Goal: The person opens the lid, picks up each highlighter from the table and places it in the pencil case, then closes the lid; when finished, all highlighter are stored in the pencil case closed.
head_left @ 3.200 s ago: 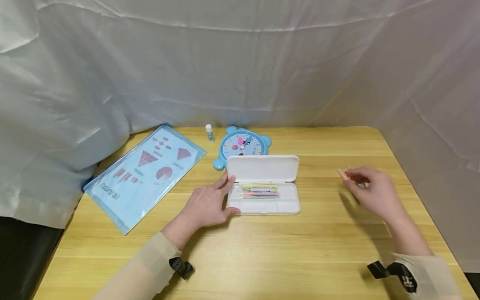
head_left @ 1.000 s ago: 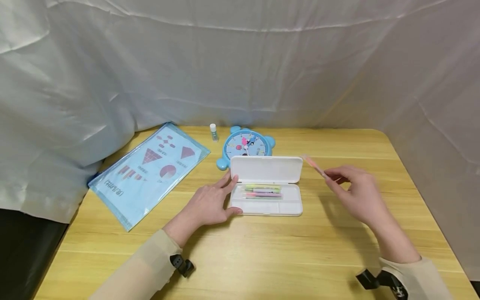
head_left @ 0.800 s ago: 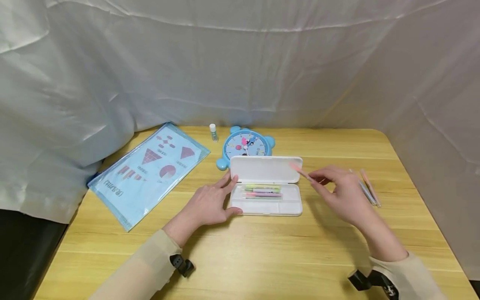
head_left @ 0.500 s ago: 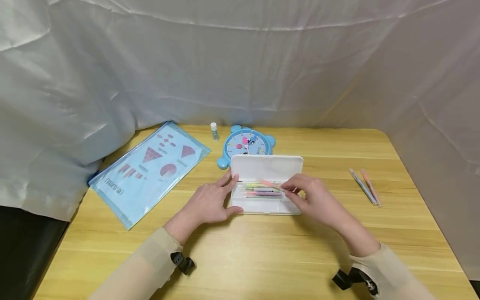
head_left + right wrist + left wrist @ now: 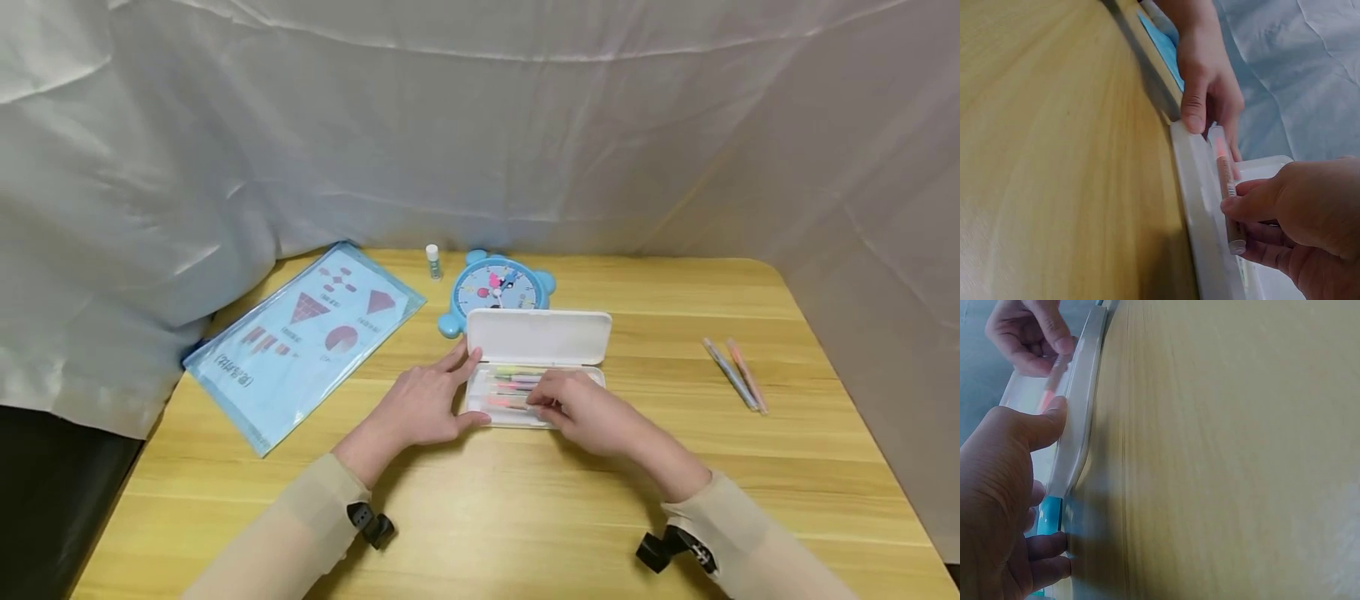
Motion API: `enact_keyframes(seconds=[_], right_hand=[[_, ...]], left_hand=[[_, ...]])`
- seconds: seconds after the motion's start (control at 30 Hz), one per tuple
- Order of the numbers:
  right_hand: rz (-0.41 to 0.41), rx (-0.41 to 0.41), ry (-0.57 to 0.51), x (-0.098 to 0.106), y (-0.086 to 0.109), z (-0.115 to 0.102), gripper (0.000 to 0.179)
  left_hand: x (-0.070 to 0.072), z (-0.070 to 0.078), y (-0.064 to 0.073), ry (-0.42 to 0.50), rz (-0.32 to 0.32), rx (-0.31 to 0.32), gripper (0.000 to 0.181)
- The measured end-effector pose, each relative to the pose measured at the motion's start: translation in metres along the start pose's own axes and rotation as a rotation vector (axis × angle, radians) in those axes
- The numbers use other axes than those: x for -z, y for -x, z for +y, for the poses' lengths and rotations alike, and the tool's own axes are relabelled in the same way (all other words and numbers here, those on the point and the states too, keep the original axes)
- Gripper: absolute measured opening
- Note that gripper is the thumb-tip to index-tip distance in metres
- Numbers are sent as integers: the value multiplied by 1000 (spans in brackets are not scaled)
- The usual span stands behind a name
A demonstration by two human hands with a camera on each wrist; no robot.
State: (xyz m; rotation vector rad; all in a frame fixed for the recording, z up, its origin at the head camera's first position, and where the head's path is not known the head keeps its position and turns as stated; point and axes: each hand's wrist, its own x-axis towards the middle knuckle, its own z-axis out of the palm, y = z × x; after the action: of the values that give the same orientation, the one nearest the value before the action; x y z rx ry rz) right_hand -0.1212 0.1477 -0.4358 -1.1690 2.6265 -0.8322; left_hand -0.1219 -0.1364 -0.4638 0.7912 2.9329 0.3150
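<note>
A white pencil case lies with its lid raised, several pastel pens in its back compartment. My left hand grips the left end, thumb on the front rim and fingers by the hinge and lid. In my right hand a pen with a clear cap, a pinkish-orange end and a beige barrel is pinched between thumb and fingers. It is held lengthwise over the front compartment, close to the front wall in the right wrist view. The hand hides part of the case's right half in the head view.
Two more pens, one blue-grey and one orange, lie on the table at the right. Behind the case are a blue toy clock and an upright glue stick. A blue document pouch lies at the left.
My right hand has picked up the pen at the right and carried it left to the case's front compartment. My left hand has stayed at the case's left end.
</note>
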Motion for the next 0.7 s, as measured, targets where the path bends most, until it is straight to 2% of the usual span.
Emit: enact_keyframes(seconds=[0.17,0.5,0.7], right_hand=[[-39,7,15,-4,0,0,15],[-65,41,4,-2,-1,3,16],[-24,12,-19,-1,0,3,12]], left_hand=[[1,1,-1,4,-10,8,102],[1,2,-2,14,-8,4,103],[1,0,-1,12,-9,7,102]])
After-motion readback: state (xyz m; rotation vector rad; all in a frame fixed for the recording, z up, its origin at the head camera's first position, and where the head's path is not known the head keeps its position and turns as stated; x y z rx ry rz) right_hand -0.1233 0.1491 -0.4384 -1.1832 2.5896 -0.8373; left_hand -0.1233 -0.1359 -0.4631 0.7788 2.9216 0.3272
